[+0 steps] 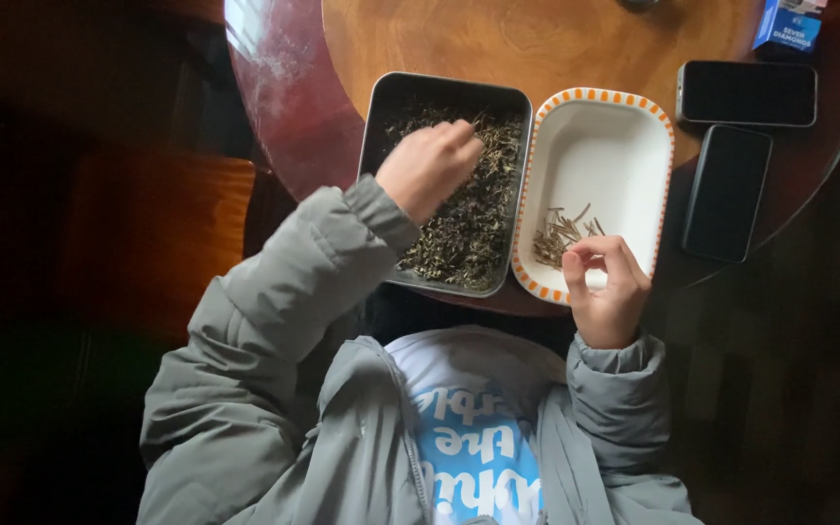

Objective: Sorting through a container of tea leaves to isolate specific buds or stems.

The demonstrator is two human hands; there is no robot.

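A rectangular metal tray point(388, 97) full of dark dried leaves and stems point(469, 233) sits on the round wooden table. My left hand point(428, 167) reaches into it with curled fingers, and the fingertips are buried in the leaves. Beside it on the right stands a white oblong dish with an orange-striped rim point(624, 107). The dish holds a small heap of pale stems point(561, 233) at its near end. My right hand point(607, 287) hovers over the dish's near edge. Thumb and forefinger are pinched together, and nothing visible shows between them.
Two black phones point(746, 92) point(726, 192) lie to the right of the dish, with a small blue box point(787, 24) at the far right. The table point(284, 107) has a dark red rim. A brown wooden seat point(157, 233) stands at the left.
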